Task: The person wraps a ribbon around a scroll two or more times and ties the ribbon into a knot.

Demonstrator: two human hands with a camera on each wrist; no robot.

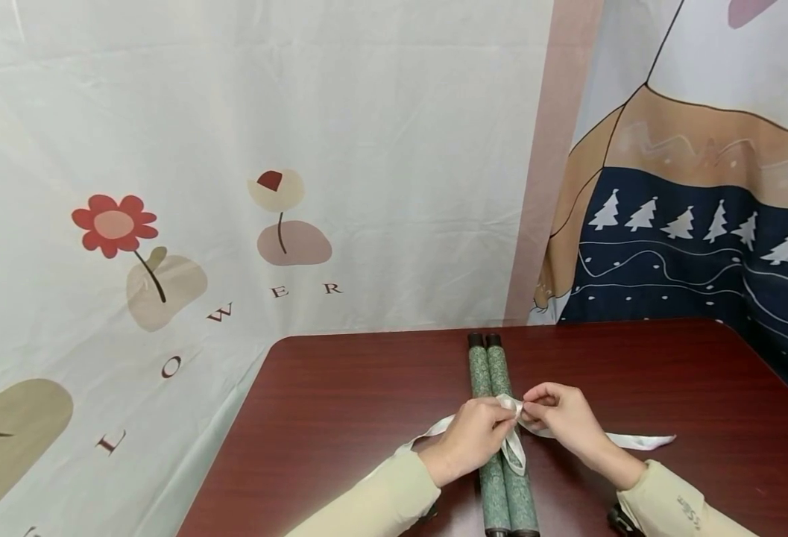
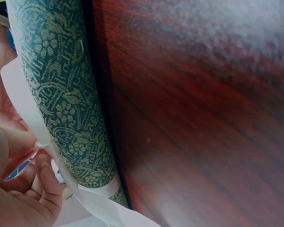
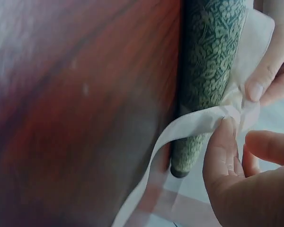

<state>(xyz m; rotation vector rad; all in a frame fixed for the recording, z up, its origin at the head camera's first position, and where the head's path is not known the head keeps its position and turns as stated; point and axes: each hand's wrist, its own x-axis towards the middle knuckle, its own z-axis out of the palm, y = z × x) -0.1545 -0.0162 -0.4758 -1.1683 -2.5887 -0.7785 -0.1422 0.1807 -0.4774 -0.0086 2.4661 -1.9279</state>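
Observation:
Two green patterned scroll rolls (image 1: pixel 499 373) with dark end caps lie side by side on the table, pointing away from me. A white ribbon (image 1: pixel 638 441) wraps round them, with a loop (image 1: pixel 516 453) hanging over the near part and tails out to both sides. My left hand (image 1: pixel 469 436) is over the rolls, pinching the ribbon close to its knot between thumb and fingers. Just right of it, my right hand (image 1: pixel 571 421) holds the ribbon at the knot with its fingertips. In the right wrist view, the right hand's digit (image 3: pixel 221 146) presses on the ribbon, another finger held apart.
The dark red wooden table (image 1: pixel 353 388) has rounded far corners. A pale printed curtain (image 1: pixel 394 149) with flowers and letters hangs behind it. At the right, another cloth (image 1: pixel 689 261) shows white trees on navy.

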